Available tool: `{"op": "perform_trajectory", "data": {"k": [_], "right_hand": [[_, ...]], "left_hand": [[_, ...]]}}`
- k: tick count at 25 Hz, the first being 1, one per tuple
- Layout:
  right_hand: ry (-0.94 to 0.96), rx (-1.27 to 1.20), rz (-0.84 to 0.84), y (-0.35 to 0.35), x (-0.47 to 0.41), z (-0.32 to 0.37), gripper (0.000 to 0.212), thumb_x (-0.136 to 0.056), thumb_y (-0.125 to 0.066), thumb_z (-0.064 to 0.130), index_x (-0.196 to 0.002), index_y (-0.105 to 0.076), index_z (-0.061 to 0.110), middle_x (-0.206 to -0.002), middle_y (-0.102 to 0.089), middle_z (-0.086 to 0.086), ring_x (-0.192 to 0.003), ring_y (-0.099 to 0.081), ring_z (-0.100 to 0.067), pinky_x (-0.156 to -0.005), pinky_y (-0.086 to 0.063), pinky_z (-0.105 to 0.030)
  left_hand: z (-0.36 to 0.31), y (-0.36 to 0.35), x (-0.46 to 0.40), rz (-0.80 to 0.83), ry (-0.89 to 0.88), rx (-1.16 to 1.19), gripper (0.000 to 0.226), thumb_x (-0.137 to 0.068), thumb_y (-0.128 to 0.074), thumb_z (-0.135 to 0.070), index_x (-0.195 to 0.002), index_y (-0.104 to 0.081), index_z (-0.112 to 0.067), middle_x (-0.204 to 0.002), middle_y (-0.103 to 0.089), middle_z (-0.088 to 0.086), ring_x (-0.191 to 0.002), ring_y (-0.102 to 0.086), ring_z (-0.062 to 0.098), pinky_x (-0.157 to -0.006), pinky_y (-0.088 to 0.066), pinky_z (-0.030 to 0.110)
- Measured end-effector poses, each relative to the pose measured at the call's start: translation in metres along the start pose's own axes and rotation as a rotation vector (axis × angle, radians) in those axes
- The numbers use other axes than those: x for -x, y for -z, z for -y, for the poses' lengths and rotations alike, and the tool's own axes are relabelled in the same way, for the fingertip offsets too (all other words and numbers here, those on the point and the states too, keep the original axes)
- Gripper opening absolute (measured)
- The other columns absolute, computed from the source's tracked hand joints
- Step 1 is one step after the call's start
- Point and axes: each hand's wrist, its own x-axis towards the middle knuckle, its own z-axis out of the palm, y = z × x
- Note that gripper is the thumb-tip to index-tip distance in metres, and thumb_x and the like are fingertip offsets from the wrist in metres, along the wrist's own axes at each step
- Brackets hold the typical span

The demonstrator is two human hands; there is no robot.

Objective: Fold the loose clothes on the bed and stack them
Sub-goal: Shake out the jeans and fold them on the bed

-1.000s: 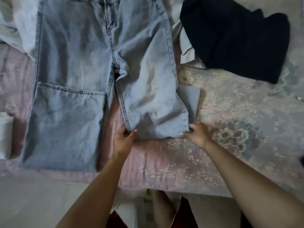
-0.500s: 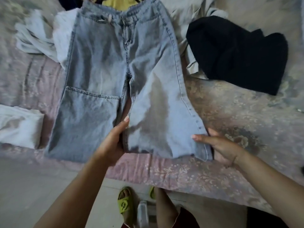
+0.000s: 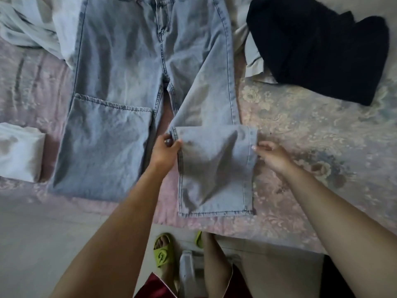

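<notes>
While the left hand (image 3: pixel 166 148) and right hand (image 3: pixel 269 152) pinch the jeans (image 3: pixel 150 61) hem (image 3: pixel 214 131), both corners should land level.

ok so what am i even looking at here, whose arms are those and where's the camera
There is no machine here: the arms belong to a person folding laundry. The single picture comes from a wide-angle camera worn on their head, looking forward and down, so you also see their feet in green sandals on the floor.

In front of them is a bed with a floral cover. A pair of light blue jeans lies spread flat on it. A dark garment lies at the upper right, pale cloth at the upper left, and a folded white piece at the left edge.

The left hand pinches one side of a trouser leg's folded-back end. The right hand has its fingers at the other side; its grip is unclear.
</notes>
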Motion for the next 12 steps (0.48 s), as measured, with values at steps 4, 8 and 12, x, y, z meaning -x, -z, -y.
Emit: {"op": "perform_trajectory", "data": {"k": [4, 8, 12], "right_hand": [[-0.03, 0.335, 0.13, -0.015, 0.019, -0.075, 0.018, -0.087, -0.067, 0.016, -0.099, -0.057, 0.007, -0.092, -0.058, -0.007, -0.085, -0.056, -0.022, -0.068, -0.041, -0.027], [-0.138, 0.397, 0.048, -0.037, 0.035, -0.123, 0.016, -0.086, -0.069, 0.014, -0.094, -0.06, 0.003, -0.086, -0.062, -0.012, -0.078, -0.061, -0.024, -0.064, -0.043, -0.03], [-0.278, 0.339, 0.045, -0.05, 0.048, -0.129, 0.023, -0.09, -0.063, 0.023, -0.104, -0.064, 0.004, -0.097, -0.068, -0.014, -0.078, -0.062, -0.026, -0.06, -0.043, -0.027]], "left_hand": [[0.087, -0.004, 0.027, 0.01, 0.001, -0.235, 0.027, -0.092, -0.058, -0.035, -0.094, -0.051, -0.009, -0.08, -0.056, 0.006, -0.075, -0.053, 0.017, -0.069, -0.041, 0.029], [0.142, -0.01, 0.056, -0.01, 0.08, -0.381, 0.026, -0.085, -0.07, -0.026, -0.092, -0.054, -0.007, -0.084, -0.061, 0.011, -0.078, -0.058, 0.027, -0.069, -0.047, 0.036], [0.155, -0.016, 0.08, -0.071, 0.264, -0.424, 0.028, -0.087, -0.067, -0.029, -0.076, -0.056, -0.006, -0.071, -0.06, 0.011, -0.073, -0.058, 0.03, -0.067, -0.046, 0.035]]}}
